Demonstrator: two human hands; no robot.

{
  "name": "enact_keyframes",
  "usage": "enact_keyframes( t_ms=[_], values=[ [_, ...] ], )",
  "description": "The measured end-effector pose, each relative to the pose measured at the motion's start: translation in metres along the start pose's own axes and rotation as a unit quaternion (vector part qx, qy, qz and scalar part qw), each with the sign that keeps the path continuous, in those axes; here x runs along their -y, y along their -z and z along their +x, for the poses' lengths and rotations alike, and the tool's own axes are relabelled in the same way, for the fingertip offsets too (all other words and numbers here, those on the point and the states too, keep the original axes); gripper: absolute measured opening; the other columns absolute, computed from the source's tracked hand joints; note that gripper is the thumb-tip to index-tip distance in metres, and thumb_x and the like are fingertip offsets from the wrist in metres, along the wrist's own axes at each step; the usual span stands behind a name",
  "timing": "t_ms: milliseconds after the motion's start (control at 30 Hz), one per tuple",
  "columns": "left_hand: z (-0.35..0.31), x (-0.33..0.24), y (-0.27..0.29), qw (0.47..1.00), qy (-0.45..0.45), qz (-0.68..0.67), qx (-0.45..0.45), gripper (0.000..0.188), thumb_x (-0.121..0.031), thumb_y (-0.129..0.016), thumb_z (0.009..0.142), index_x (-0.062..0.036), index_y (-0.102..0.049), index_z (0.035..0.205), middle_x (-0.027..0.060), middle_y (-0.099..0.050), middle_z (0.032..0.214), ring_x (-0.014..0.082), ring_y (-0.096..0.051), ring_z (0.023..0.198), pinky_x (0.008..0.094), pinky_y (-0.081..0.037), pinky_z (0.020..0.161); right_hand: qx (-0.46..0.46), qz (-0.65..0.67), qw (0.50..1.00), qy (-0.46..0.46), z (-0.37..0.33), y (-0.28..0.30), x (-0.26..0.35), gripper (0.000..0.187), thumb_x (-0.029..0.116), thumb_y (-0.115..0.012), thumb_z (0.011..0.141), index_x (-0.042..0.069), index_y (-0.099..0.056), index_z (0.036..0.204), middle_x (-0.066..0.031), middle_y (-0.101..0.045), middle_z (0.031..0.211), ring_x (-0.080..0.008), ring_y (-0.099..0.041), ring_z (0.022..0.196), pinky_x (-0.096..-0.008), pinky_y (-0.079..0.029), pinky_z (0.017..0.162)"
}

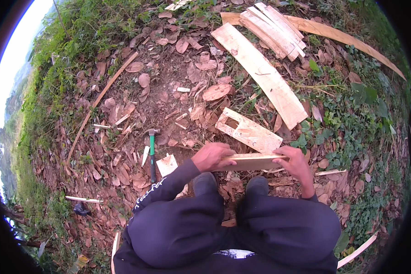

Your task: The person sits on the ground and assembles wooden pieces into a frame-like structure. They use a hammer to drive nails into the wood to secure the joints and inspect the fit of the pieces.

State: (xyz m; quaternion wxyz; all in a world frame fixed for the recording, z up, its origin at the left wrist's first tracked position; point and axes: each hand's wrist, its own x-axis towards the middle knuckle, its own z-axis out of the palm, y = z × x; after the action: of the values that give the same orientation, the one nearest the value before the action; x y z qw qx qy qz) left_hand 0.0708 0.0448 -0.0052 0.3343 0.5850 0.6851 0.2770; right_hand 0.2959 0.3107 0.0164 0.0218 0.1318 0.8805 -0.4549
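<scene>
"Leaf-littered ground (pixel 157 105) out here, with green weeds on both sides. What have those hands got?"

"One board (pixel 253 161), held at both ends: left hand (pixel 213 156) wrapped over its left end, right hand (pixel 297 164) gripping the other between thumb and fingers. It's just in front of the two dark shoes (pixel 258 185)."

"Which way does it lie?"

"Long axis left to right, across the body, with the narrow pale edge turned up."

"Any writing?"

"White lettering down the left sleeve (pixel 171 183), too bent for me to make out."

"And close by?"

"One short board with a cut-out (pixel 258 138), slanting, just beyond the held one. Left of the shoes, one pale block (pixel 167 165) and one hammer (pixel 152 148), handle green and black, head pointing away from the person."

"Farther out?"

"One wide plank (pixel 260 73), sloping down to the right; past it, a stack of thin slats (pixel 271 32), overlapping too much to count, across one long strip (pixel 347 35). Another narrow strip (pixel 100 99) curves through the leaves at left."
</scene>
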Motion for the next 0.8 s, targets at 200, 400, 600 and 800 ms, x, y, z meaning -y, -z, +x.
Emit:
enact_keyframes(
  t_ms=[200,400,600,800],
  values=[
    [0.076,-0.016,0.078,0.976,-0.112,0.134,-0.132,0.038,-0.033,-0.077,0.087,-0.0041,-0.075,0.112,0.0106,-0.068,0.090,0.0303,-0.066,0.084,0.0429,-0.053,0.073,-0.125,-0.053,0.989,0.054,0.031,0.065,0.019,0.032,0.004,-0.074,0.086,-0.001,-0.073,0.118,-0.0163,-0.074,0.113,-0.0258,-0.073,0.097,-0.0351,-0.060,0.082],
    [0.065,0.028,0.114,0.980,-0.018,0.043,-0.193,0.040,-0.031,-0.076,0.089,-0.0031,-0.072,0.118,0.0087,-0.071,0.107,0.0171,-0.063,0.082,0.0335,-0.053,0.073,-0.148,-0.033,0.988,0.030,0.052,0.033,-0.025,0.030,0.004,-0.073,0.087,-0.002,-0.072,0.116,-0.0158,-0.074,0.110,-0.0252,-0.073,0.098,-0.0351,-0.058,0.084],
    [0.011,0.048,0.111,0.972,0.089,0.066,-0.208,0.045,-0.024,-0.075,0.078,-0.0065,-0.073,0.119,0.0107,-0.071,0.111,0.0240,-0.067,0.094,0.0365,-0.055,0.087,-0.179,-0.037,0.983,0.027,0.034,0.023,-0.041,0.028,0.007,-0.074,0.087,-0.003,-0.072,0.114,-0.0164,-0.075,0.110,-0.0260,-0.073,0.099,-0.0358,-0.057,0.087],
    [0.038,0.040,0.072,0.973,-0.004,0.085,-0.215,0.064,-0.038,-0.084,0.081,-0.0121,-0.065,0.136,0.0130,-0.067,0.125,0.0307,-0.065,0.110,0.0419,-0.052,0.101,-0.173,-0.029,0.984,0.029,0.034,0.026,-0.041,0.028,0.009,-0.075,0.087,-0.003,-0.073,0.113,-0.0161,-0.075,0.108,-0.0253,-0.073,0.098,-0.0348,-0.056,0.087]
  ],
)
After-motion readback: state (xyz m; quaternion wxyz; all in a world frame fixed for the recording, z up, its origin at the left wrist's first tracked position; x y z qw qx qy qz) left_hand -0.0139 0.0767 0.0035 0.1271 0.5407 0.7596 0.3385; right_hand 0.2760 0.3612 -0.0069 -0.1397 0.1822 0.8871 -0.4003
